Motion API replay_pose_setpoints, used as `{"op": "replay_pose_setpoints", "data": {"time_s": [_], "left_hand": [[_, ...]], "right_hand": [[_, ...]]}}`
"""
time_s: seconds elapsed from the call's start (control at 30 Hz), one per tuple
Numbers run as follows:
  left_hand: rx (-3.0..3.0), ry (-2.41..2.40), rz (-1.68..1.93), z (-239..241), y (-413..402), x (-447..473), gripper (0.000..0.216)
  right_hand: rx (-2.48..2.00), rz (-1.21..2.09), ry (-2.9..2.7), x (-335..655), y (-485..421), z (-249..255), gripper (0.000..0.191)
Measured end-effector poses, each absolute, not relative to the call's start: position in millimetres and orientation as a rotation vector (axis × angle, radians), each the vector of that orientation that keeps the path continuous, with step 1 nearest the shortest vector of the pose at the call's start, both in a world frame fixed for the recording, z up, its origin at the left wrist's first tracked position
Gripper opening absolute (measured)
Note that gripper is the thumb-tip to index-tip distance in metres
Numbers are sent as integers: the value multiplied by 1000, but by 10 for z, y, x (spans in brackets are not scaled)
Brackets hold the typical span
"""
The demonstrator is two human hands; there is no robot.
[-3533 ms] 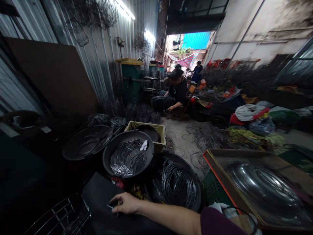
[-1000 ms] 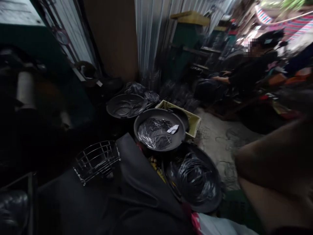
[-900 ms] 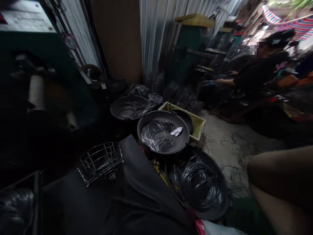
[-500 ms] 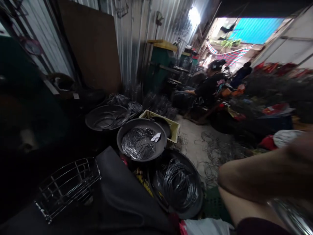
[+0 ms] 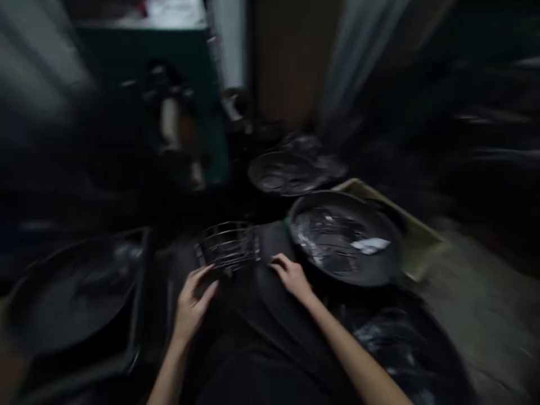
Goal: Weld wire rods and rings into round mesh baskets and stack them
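Observation:
A wire basket (image 5: 230, 246) rests across my dark-clothed lap (image 5: 270, 337), in front of both hands. My left hand (image 5: 193, 306) is just below its near left side, thumb and fingers apart, holding nothing. To the right, my right hand (image 5: 292, 275) hovers over the dark cloth near the basket's right end, fingers loosely bent and nothing visible in them. Blur hides whether any fingertip touches the wire. Beside my right hand stands a round dark basin (image 5: 307, 256) of thin metal pieces with a white scrap (image 5: 371, 246) on them.
Another basin (image 5: 253, 174) stands farther back, and one with coiled wire (image 5: 392, 343) sits low at right. A yellow crate (image 5: 422, 242) is behind the near basin. At left is a large dark basin (image 5: 54, 309) in a frame. A green machine (image 5: 215, 112) rises ahead.
My view has swung left and down. The arm that was at the far right edge, with a shiny metal thing beside it, now reaches toward the basket, and both hands have come into view.

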State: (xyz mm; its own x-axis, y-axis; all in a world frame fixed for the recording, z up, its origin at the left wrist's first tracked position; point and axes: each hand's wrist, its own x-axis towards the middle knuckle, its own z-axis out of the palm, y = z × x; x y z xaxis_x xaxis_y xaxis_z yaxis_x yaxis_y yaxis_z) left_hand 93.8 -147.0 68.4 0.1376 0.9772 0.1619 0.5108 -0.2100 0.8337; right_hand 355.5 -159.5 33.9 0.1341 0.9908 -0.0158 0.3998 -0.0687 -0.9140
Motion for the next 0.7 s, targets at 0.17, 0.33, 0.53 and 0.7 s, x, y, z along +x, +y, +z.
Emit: {"op": "replay_pose_setpoints", "data": {"time_s": [0.17,0.33,0.53,0.7], "left_hand": [[2003,1643,790,472,-1454,412,64],[2195,1561,546,463,-1046,441,92],[2248,1472,372,602,-549,597,104],[2226,1367,464,599,-390,509,105]], "right_hand": [[-1508,1266,-1405,3467,-1248,213,44],[-1440,1606,-1609,3129,-935,712,35],[-1443,886,-2084,2817,-527,664,26],[-1210,384,-2531,2756,-569,510,35]]}}
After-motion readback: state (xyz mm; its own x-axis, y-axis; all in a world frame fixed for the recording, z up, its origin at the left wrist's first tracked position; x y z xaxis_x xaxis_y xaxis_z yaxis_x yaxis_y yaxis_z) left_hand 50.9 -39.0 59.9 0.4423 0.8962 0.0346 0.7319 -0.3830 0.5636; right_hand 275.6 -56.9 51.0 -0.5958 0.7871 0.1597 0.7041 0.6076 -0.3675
